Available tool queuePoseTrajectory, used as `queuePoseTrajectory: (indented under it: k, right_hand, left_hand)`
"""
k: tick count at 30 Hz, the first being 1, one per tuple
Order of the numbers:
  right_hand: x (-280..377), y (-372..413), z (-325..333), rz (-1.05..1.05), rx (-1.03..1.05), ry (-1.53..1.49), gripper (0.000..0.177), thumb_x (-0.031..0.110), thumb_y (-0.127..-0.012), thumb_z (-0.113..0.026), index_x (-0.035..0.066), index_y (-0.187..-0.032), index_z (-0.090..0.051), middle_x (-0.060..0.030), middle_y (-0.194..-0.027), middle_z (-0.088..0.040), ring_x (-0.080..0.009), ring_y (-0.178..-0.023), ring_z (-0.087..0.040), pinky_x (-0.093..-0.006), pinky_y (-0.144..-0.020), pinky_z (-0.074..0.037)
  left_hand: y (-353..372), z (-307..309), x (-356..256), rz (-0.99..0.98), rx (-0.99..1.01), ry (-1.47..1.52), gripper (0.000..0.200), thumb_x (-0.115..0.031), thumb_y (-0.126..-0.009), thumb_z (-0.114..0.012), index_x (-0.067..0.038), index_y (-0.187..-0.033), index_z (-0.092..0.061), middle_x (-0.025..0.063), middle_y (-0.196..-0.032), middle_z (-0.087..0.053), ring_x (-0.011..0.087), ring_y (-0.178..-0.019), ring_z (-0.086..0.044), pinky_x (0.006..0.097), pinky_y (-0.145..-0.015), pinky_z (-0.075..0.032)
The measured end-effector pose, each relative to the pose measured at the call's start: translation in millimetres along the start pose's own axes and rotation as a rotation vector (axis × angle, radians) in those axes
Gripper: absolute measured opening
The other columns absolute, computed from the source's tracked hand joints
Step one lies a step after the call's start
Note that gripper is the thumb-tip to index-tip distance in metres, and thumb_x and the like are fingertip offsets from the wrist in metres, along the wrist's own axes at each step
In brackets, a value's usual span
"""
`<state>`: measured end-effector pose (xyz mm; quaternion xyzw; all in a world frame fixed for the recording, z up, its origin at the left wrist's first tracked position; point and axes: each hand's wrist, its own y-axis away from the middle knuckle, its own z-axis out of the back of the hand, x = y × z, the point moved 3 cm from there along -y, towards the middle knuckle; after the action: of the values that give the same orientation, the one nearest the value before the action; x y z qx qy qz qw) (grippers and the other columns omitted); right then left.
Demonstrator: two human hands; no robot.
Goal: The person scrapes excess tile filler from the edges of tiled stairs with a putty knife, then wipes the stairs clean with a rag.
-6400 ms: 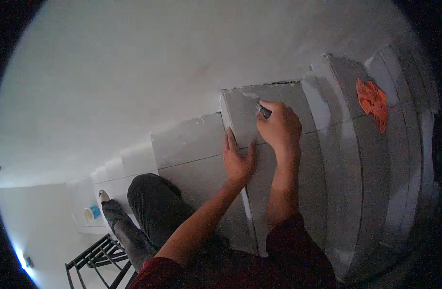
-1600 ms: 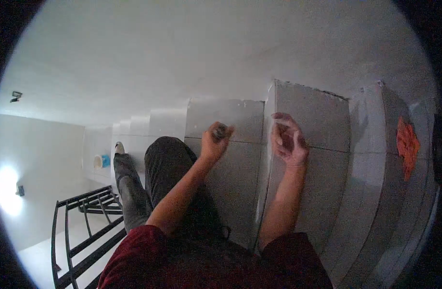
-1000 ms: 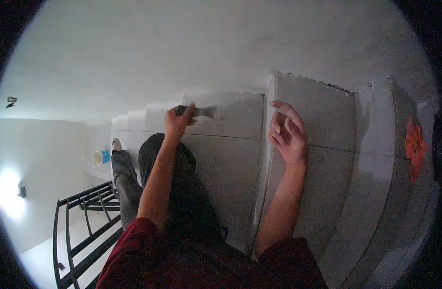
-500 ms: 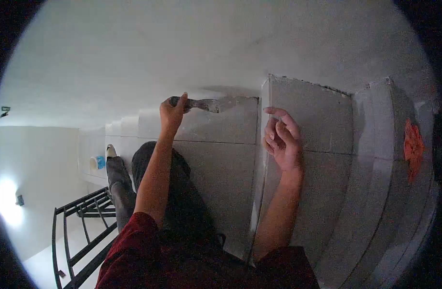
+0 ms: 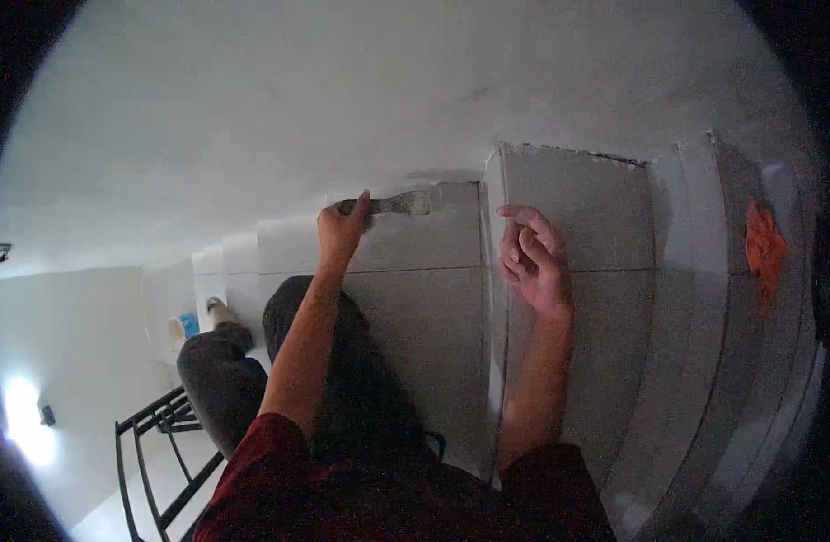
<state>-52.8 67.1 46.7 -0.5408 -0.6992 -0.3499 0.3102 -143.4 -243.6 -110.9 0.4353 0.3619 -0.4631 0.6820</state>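
My left hand (image 5: 341, 237) is closed around the handle of a putty knife (image 5: 404, 203). Its flat, stained blade points right and lies along the joint where the grey tiled step (image 5: 415, 239) meets the white wall (image 5: 361, 99). My right hand (image 5: 534, 257) is at the edge of the neighbouring step (image 5: 604, 212), with its index finger stretched out and the other fingers loosely curled. I see nothing held in it, though the inside of the palm is partly hidden. Rough, dark gaps run along the wall joint of that step.
More steps descend on the right, where a crumpled orange-red piece (image 5: 764, 248) lies. At left are a black metal railing (image 5: 175, 461), a white-and-blue bucket (image 5: 182, 327) and a bright light (image 5: 26, 425). My bent knees (image 5: 293, 307) are close to the left arm.
My left hand has moved the putty knife slightly right along the wall joint. My foot and lower leg at left have shifted, with the knee now more bent. The right hand keeps nearly the same pose.
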Motion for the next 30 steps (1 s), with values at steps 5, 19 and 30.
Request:
queuePoseTrajectory:
  k: [5,19,30]
  right_hand:
    - [-9,2,-59,-0.348,0.006,0.584,0.045,0.026,-0.095,-0.068,0.009,-0.134,-0.055,-0.0009,-0.072,-0.054,-0.0102,-0.059,-0.051,-0.0277,-0.053,-0.044]
    - [-117,-80,-76,0.04,0.18,1.85,0.043,0.006,-0.08,-0.07,0.009,-0.123,-0.063,-0.0162,-0.089,-0.07,-0.0334,-0.086,-0.072,-0.0482,-0.072,-0.058]
    - [-115,-92,-57,-0.067,0.164,1.76,0.036,0.032,-0.091,-0.066,0.002,-0.111,-0.063,-0.0193,-0.085,-0.07,-0.0382,-0.079,-0.071,-0.0495,-0.072,-0.058]
  left_hand:
    - [22,8,-18,0.144,0.228,-0.062,0.051,-0.044,-0.097,-0.064,0.004,-0.084,-0.071,0.0095,-0.064,-0.067,0.0197,-0.055,-0.064,0.0357,-0.057,-0.051]
    - [49,-23,61,0.209,0.23,0.317,0.045,-0.038,-0.106,-0.043,0.003,-0.112,-0.061,0.0162,-0.099,-0.065,0.0273,-0.092,-0.063,0.0426,-0.084,-0.049]
    - [44,2,117,0.142,-0.591,-0.709,0.059,-0.048,-0.103,-0.045,0.0,-0.138,-0.045,0.0193,-0.133,-0.048,0.0379,-0.126,-0.044,0.0554,-0.101,-0.036]
